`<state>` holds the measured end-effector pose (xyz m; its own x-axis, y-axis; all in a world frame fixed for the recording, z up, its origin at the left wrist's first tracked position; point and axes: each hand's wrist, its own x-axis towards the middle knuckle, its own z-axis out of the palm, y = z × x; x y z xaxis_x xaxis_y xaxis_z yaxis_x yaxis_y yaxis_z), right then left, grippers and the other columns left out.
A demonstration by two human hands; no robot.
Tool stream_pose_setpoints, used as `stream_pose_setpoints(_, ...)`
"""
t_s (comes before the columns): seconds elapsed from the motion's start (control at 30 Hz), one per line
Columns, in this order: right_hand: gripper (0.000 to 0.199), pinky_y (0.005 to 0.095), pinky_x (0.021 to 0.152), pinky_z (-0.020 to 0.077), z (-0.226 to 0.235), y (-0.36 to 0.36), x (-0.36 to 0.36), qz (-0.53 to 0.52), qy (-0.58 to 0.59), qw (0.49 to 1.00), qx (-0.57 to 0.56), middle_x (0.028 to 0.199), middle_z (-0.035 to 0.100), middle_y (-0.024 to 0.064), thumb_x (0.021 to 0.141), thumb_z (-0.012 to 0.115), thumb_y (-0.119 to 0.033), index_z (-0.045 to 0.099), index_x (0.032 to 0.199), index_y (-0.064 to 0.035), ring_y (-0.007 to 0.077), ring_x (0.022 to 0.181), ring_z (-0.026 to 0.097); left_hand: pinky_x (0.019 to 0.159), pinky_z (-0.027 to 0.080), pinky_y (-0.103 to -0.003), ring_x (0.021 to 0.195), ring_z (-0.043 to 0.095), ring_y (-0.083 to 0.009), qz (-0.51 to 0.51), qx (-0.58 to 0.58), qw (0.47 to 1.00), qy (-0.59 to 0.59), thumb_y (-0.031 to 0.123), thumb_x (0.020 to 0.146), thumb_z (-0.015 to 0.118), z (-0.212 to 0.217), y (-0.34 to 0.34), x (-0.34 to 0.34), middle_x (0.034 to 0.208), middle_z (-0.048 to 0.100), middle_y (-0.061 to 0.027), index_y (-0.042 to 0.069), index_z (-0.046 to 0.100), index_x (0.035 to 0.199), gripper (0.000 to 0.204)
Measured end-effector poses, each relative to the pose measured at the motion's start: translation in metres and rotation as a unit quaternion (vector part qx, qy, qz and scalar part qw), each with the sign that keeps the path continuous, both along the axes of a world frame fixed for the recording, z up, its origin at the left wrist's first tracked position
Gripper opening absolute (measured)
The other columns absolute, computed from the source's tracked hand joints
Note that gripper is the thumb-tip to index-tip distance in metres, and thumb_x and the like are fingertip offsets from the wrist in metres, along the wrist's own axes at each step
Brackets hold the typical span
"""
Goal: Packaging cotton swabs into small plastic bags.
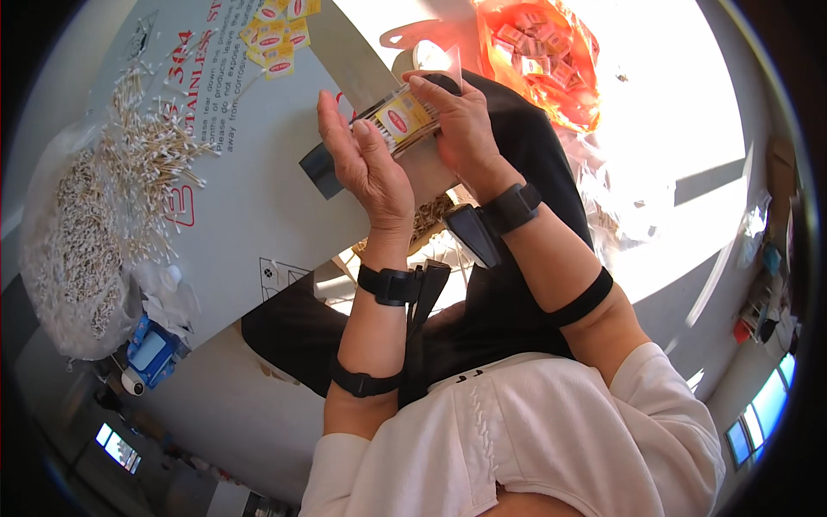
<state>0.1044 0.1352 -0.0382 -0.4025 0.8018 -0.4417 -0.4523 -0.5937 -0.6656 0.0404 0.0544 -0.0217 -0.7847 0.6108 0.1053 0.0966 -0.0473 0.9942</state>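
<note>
Both my hands hold a small clear pack of cotton swabs [422, 127] with a yellow label card [401, 118] showing through it. My left hand [370, 168] grips the near left end, thumb on top. My right hand [465, 125] holds the other end, fingers curled over it, where a clear plastic flap [455, 62] sticks up. A dark block [321, 171] juts out beside my left hand, partly hidden. On the grey table [258, 207] to the left lies a loose heap of cotton swabs [142, 146]. Several yellow label cards [274, 43] lie at its far edge.
A large clear bag of swabs [77, 241] stands at the table's left edge, near a blue packet [153, 349]. An orange-red bag [551, 56] filled with packed yellow-labelled swabs sits at the far right. Below my hands, a box of swabs [429, 220] is partly hidden.
</note>
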Motion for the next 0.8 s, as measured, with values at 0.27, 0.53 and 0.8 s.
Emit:
stream_pose_setpoints(0.27,0.024,0.0328,0.081,0.0507,0.001,0.016,0.011,0.012,0.135,0.981,-0.142,0.096,0.066,0.0084,0.093,0.061,-0.019,0.067,0.102,0.0026,0.0173,0.088,0.062,0.113,0.028,-0.038,0.137,0.035,-0.0281,0.018,0.014,1.000,0.016,0.035,0.105,0.039,0.001,0.005,0.003,0.148,0.035,-0.0207,-0.004,0.030,0.146,0.058)
stream_pose_setpoints(0.53,0.022,0.0377,0.082,0.0532,-0.003,0.017,0.012,0.051,0.116,0.982,-0.138,0.095,0.066,0.0103,0.089,0.068,-0.013,0.066,0.103,0.0048,0.0214,0.088,0.063,0.115,0.026,-0.040,0.137,0.035,-0.0294,0.024,0.003,0.999,0.035,0.035,0.105,0.037,0.002,0.007,0.005,0.147,0.035,-0.0219,-0.005,0.030,0.145,0.057)
stream_pose_setpoints(0.8,0.021,0.0335,0.074,0.0556,-0.001,0.010,0.008,0.018,0.092,0.989,-0.114,0.089,0.068,0.0089,0.091,0.067,-0.018,0.068,0.094,0.0031,0.0179,0.078,0.065,0.117,0.023,-0.042,0.139,0.034,-0.0304,0.035,0.041,0.999,0.000,0.042,0.103,0.038,0.004,0.020,0.006,0.146,0.035,-0.0263,-0.009,0.031,0.141,0.064)
